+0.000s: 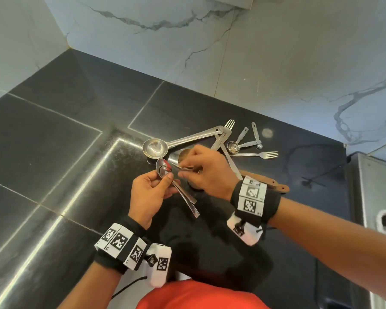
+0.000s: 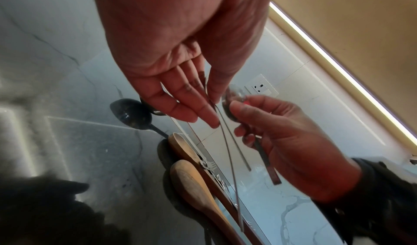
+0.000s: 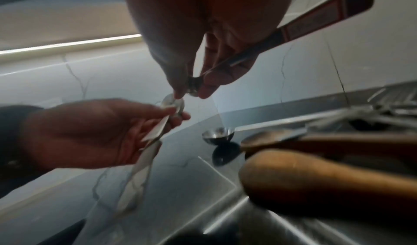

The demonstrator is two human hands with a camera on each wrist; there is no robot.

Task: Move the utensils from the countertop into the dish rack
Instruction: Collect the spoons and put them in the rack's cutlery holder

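My left hand [image 1: 168, 177] grips a bundle of steel spoons [image 1: 164, 170] just below their bowls, above the black countertop [image 1: 54, 134]. Their handles point down and to the right. My right hand [image 1: 182, 171] pinches another steel spoon [image 1: 187, 167] right beside that bundle; in the right wrist view its handle [image 3: 315, 18] runs back under the palm. The left wrist view shows the bundle's handles [image 2: 228, 150] edge-on under my left hand [image 2: 214, 111]. More utensils lie on the counter behind the hands. No dish rack is in view.
On the counter lie a steel ladle [image 1: 153, 148], two forks [image 1: 228, 126], a knife [image 1: 233, 166], small measuring spoons [image 1: 234, 147] and wooden spoons [image 1: 274, 186] under my right wrist. A marble wall stands behind. A steel surface [image 1: 370, 197] borders the counter at the right.
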